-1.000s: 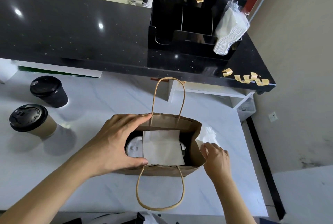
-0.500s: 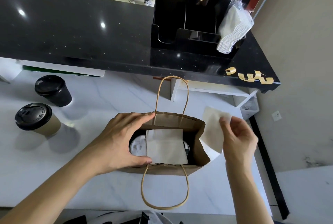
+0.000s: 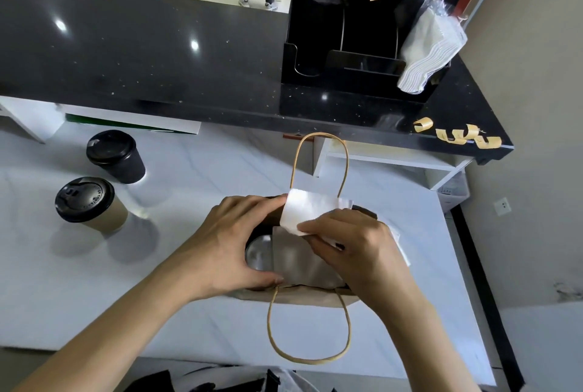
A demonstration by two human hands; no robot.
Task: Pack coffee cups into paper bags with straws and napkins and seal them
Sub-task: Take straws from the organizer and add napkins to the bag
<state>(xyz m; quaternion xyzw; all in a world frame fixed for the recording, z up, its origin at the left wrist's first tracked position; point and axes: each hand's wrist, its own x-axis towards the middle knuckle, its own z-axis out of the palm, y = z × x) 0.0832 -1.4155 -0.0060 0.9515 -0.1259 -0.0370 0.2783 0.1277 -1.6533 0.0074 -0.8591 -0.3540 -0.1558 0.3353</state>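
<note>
Fingers [image 3: 303, 227] of right hand [image 3: 353, 246] pinch white paper napkin [image 3: 307, 210] over open brown paper bag [image 3: 299, 295] on white marble worktop [image 3: 189, 313]. Left hand [image 3: 227, 243] grips bag's rim, thumb and fingers curled. Another napkin [image 3: 296, 262] covers cup lid [image 3: 258, 254] inside.

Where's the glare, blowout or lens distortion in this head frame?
Head view: the napkin pinched by the right hand is blown out white; two ceiling-light reflections glare on the black counter; the cups throw soft shadows on the white table; wide-angle distortion bows the counter edge; focus is slightly soft overall.
</note>
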